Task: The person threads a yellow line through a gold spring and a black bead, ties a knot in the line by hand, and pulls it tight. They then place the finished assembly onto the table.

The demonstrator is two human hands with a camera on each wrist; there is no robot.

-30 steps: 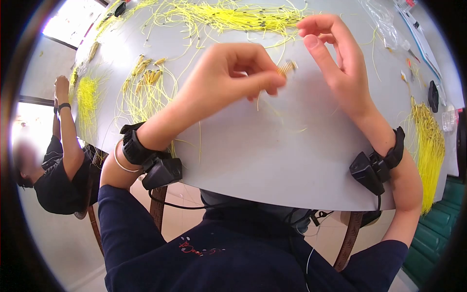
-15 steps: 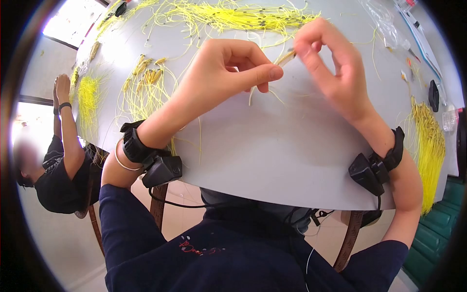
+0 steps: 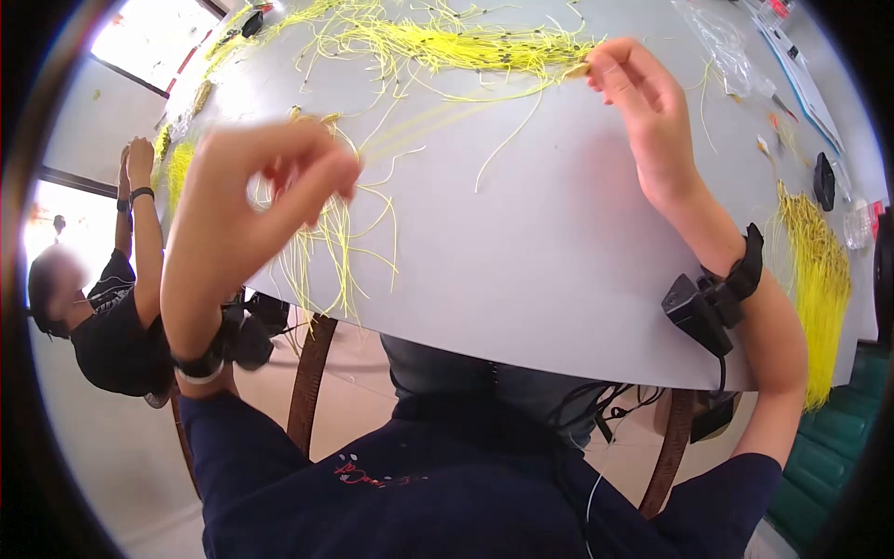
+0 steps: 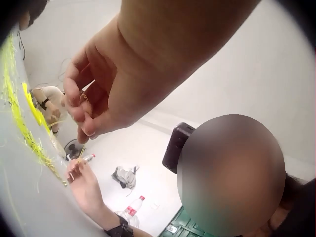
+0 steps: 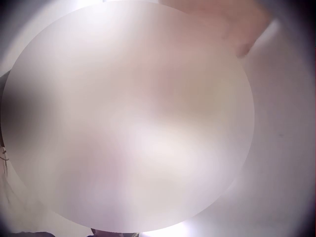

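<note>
My left hand (image 3: 247,200) is raised at the left of the table, thumb and fingers curled to a pinch. Blurred yellow cord (image 3: 424,126) runs from its fingertips across to my right hand (image 3: 652,112). The right thumb and forefinger pinch the cord's other end, where a short tan stretch sticks out beside the fingertips. In the left wrist view a thin golden loop (image 4: 85,98) shows between the left fingers. The right hand appears lower there, golden strands at its fingertips. Most of the right wrist view is blurred over.
A heap of yellow cords (image 3: 438,45) spans the table's far side. More loose strands (image 3: 335,247) lie below the left hand. A neat bundle (image 3: 812,279) hangs over the right edge. Clear plastic bags (image 3: 712,42) lie at the back right. Another person (image 3: 102,326) sits at the left.
My left hand has moved far left and down, away from the right hand. The cord, wound in a small golden coil earlier, is now drawn out between both hands.
</note>
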